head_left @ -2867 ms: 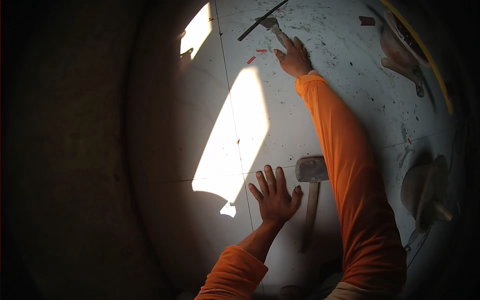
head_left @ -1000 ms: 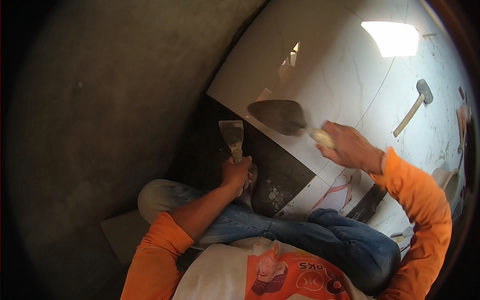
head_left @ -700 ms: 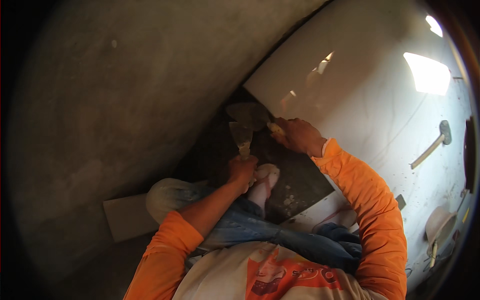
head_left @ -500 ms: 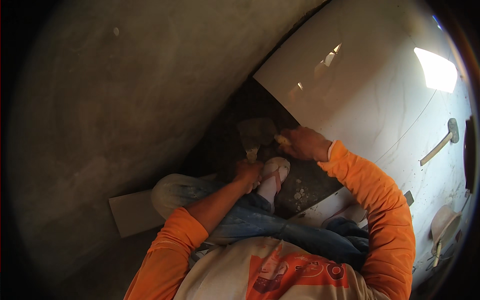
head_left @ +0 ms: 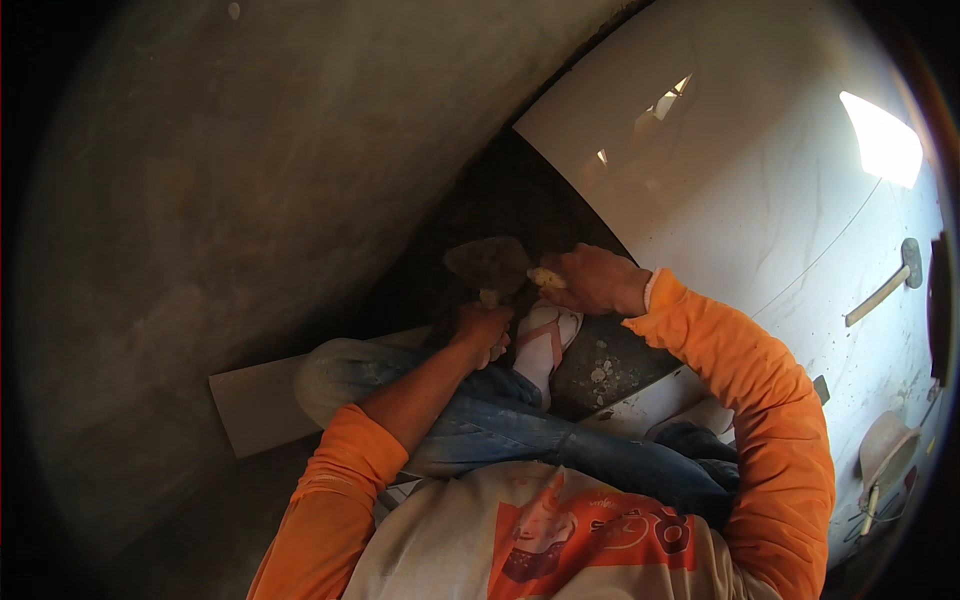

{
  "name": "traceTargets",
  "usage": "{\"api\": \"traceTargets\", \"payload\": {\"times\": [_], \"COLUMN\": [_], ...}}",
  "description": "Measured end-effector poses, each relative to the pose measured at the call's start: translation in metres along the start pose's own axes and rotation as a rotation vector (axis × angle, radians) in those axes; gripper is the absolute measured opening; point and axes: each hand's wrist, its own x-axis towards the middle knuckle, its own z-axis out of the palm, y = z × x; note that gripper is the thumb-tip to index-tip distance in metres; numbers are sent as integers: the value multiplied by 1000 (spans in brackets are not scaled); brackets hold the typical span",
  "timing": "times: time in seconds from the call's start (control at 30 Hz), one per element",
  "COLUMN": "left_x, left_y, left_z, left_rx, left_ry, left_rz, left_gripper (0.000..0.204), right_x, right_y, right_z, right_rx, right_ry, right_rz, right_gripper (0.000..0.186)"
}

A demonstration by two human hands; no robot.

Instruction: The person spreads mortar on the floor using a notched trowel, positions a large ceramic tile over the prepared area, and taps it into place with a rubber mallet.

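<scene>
My left hand [head_left: 482, 328] is closed round the handle of a trowel [head_left: 488, 262], its broad grey blade tilted away from me over the dark floor gap. Close to the blade's right edge, my right hand [head_left: 600, 280] is closed on a small yellowish lump [head_left: 545, 278]; its exact kind is not clear. The lump is at or very near the blade; whether they touch I cannot tell. My sandalled foot [head_left: 546, 340] rests just below both hands.
Large glossy white tiles [head_left: 720, 190] cover the right side. On them lie a hammer [head_left: 882, 295] and a pale rounded pan-like thing [head_left: 884, 450]. A bare grey wall [head_left: 240, 200] rises at left, with a tile strip [head_left: 262, 405] by my knee. Crumbs of mortar [head_left: 602, 372] lie beside my foot.
The trowel blade has tipped and shifted left. My right hand with the yellowish lump has moved slightly left and up, staying near the blade. The view has shifted a little.
</scene>
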Motion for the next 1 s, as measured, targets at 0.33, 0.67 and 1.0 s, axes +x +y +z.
{"api": "traceTargets", "payload": {"times": [0.33,0.67,1.0], "left_x": [-3,-10,-21], "left_y": [4,10,11], "left_z": [-12,-7,6], "left_rx": [23,-269,-164], "left_ry": [-10,-6,27], "left_rz": [-18,-67,84], "left_gripper": [13,12,16], "right_x": [-12,-15,5], "right_y": [-8,-3,4], "right_z": [-1,73,64], "right_rx": [-161,-231,-183], "right_ry": [67,344,282], "right_rz": [-57,-211,-75], "right_gripper": [36,31,37]}}
